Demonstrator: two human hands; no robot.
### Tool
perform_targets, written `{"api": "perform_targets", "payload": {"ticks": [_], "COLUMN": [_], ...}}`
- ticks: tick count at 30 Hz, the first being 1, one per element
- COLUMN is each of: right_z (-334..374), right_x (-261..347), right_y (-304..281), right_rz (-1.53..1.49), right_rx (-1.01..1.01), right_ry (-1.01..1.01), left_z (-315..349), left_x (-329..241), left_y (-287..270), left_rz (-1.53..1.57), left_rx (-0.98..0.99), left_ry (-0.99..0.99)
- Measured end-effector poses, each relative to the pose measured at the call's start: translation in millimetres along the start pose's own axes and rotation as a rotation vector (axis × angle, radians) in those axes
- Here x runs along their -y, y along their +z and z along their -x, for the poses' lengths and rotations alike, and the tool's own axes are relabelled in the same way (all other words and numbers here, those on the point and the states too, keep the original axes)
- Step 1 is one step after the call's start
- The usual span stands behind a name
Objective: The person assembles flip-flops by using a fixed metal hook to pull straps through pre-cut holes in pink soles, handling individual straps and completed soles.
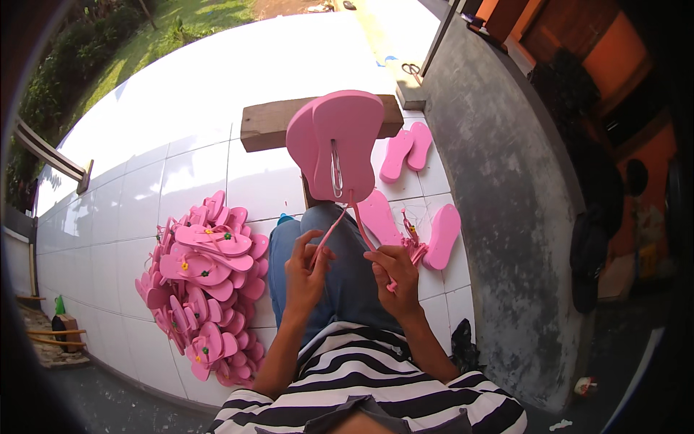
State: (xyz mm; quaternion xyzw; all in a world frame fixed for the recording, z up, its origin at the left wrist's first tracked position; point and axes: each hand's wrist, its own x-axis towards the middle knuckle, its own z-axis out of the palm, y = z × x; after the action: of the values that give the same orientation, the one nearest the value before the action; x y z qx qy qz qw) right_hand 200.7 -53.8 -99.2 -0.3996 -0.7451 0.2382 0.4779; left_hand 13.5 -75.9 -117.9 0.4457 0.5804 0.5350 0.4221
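Observation:
In front of me a pair of pink flip-flop soles [349,137] stands up against a wooden block. A looped metal wire tool [336,173] sticks out from the front sole. From that sole's lower end a pink flip-flop strap [361,223] runs toward me in two strands. My left hand [307,269] is closed on the left strand, fingers bent. My right hand [395,273] pinches the right strand, and a pink plug end pokes out below its fingers. Both hands are above my knees, apart from the soles.
A heap of finished pink flip-flops [210,271] lies on the white tiles at left. Loose soles [442,237] and a bunch of pink straps [417,249] lie at right. Behind the soles is the wooden block [269,124]. A grey wall [499,181] bounds the right side; scissors [410,69] lie farther off.

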Motion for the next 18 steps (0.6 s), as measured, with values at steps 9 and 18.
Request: {"api": "perform_targets", "payload": {"ticks": [9, 18], "right_z": [-9.5, 11.3], "right_x": [-17.3, -39.7], "right_y": [4.3, -28.0], "right_rz": [-0.085, -0.714], "right_rx": [0.213, 0.569], "right_ry": [0.098, 0.737], "left_z": [-18.6, -36.7], "left_x": [-23.0, -18.4], "left_y": [-43.3, -39.9], "left_rz": [0.375, 0.312], "left_rx": [-0.085, 0.190], "left_ry": [0.100, 0.358]}}
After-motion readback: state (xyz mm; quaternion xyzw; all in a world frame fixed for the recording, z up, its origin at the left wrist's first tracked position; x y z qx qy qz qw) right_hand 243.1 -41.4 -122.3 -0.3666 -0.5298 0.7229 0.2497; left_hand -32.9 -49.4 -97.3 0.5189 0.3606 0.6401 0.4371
